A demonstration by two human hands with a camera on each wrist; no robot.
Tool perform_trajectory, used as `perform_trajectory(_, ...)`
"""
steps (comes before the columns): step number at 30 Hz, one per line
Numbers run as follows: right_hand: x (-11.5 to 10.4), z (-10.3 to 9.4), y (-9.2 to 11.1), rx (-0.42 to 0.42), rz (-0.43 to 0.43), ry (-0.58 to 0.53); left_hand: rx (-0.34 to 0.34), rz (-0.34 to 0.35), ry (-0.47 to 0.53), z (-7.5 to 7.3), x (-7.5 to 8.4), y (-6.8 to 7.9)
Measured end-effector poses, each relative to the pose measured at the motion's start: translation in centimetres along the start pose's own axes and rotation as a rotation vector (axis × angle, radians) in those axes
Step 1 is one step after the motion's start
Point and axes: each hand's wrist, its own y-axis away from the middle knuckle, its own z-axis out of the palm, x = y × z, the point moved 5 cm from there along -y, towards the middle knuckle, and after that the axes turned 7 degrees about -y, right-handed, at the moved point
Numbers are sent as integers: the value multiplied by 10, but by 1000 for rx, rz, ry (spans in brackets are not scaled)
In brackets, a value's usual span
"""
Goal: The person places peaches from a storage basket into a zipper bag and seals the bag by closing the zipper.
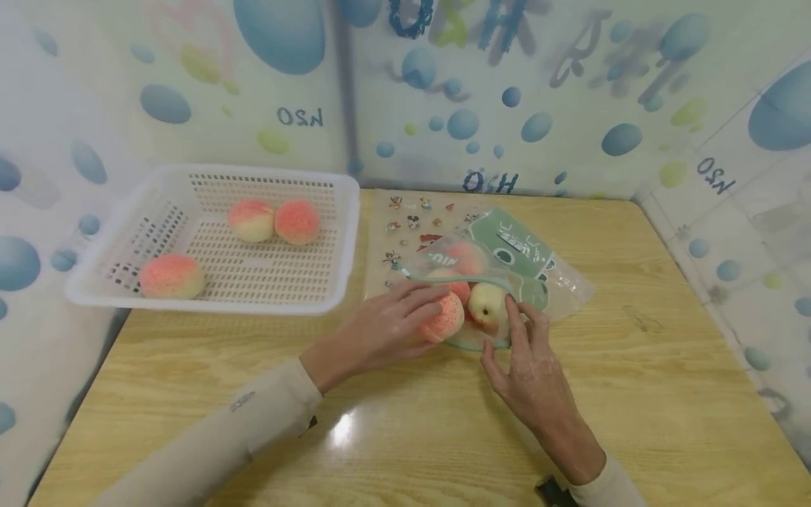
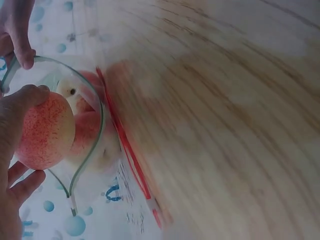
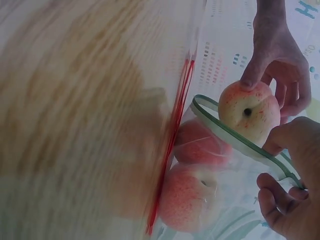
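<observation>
Left of the left hand [image 1: 388, 325], white basket [image 1: 350, 239] with three peaches [image 1: 172, 277]; in that hand's grip, pink peach [image 1: 446, 318] at mouth of zip bag [image 1: 516, 243]; between and past both hands, bagged peaches [image 1: 486, 301]; pinched by the right hand [image 1: 532, 377], bag's edge [image 1: 476, 346].

Left arm [image 1: 253, 415] long, slants in from low left. Right arm [image 1: 605, 486] shows just short bit, low right. Both sleeves pale, bare skin at wrists. Left hand [image 1: 395, 320] curved in grip: left thumb [image 3: 248, 77] on one side, fingers on other. Right hand [image 1: 529, 370] near left hand, not touching. Right thumb and pointing finger spread apart, gripping lightly. Back of right hand faces up.
</observation>
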Motion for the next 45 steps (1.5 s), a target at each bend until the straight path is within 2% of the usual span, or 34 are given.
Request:
perform_trajectory(5, -2, 1, 1, -15, -2, -6, -1, 97, -34, 11, 9, -8)
perform_trajectory(8, -3, 2, 2, -31, -7, -3, -8, 124, -46, 18, 14, -11)
perform_trajectory(15, -4, 2, 3, -34, -11, -4, -39, 75, -75, 28, 21, -19)
perform_trajectory(19, -5, 2, 4, -35, -9, -11, -86, 60, -95, 33, 25, -23)
perform_trajectory(25, -5, 3, 4, -49, -7, -11, -142, 61, -193, 42, 26, -26)
perform_trajectory(28, -5, 3, 4, -51, -4, -17, -135, 91, -215, 46, 27, -23)
perform_trajectory(34, -5, 4, 3, -48, -7, -38, -103, 125, -153, 49, 27, -15)
perform_trajectory(38, -4, 5, 3, -55, -8, -35, -92, 123, -218, 48, 26, -14)
perform_trajectory(42, -4, 6, 4, -70, 4, -42, -84, 105, -211, 48, 26, -15)
perform_trajectory(45, -4, 6, 4, -71, 9, -49, -112, 98, -195, 50, 28, -16)
